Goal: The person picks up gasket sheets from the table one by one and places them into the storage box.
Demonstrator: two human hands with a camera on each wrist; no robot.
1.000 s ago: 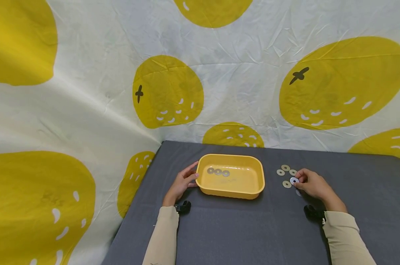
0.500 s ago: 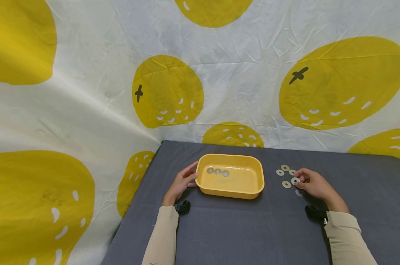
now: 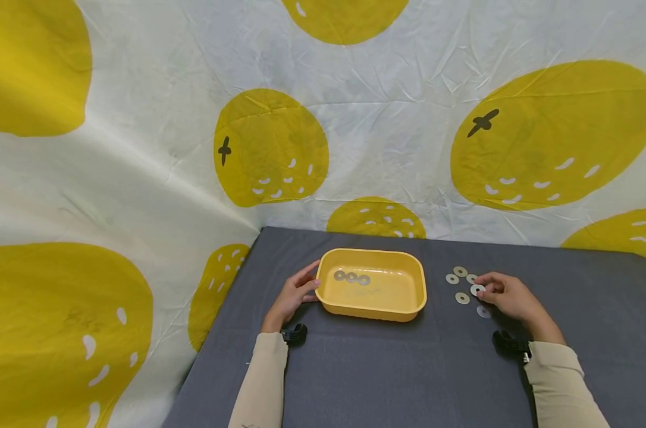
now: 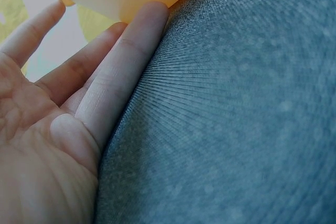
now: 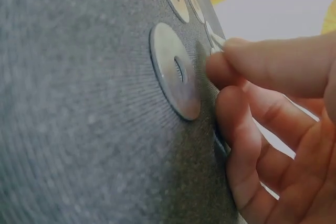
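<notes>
In the head view, my right hand (image 3: 512, 297) pinches a flat metal washer (image 3: 477, 290) between thumb and fingertips, low over the table. The right wrist view shows only the thin edge of that washer (image 5: 213, 38), partly hidden by my fingers. A nearer washer (image 5: 164, 66) lies flat beside the hand. Around the hand are several more loose washers (image 3: 462, 298). My left hand (image 3: 292, 297) stands at the left end of a yellow plastic tray (image 3: 371, 311), its straight, spread fingers (image 4: 123, 72) touching the tray wall and its thumb at the rim. Inside the tray lie three washers (image 3: 352, 277) in a row.
A dark grey cloth (image 3: 376, 368) covers the table. Behind it and along the left hangs a white curtain (image 3: 387, 142) with yellow fruit prints. Each wrist wears a black camera strap (image 3: 295, 334).
The pinched washer has shifted slightly up and right with my right hand, showing more of the washer lying below it. The left hand and tray stay put.
</notes>
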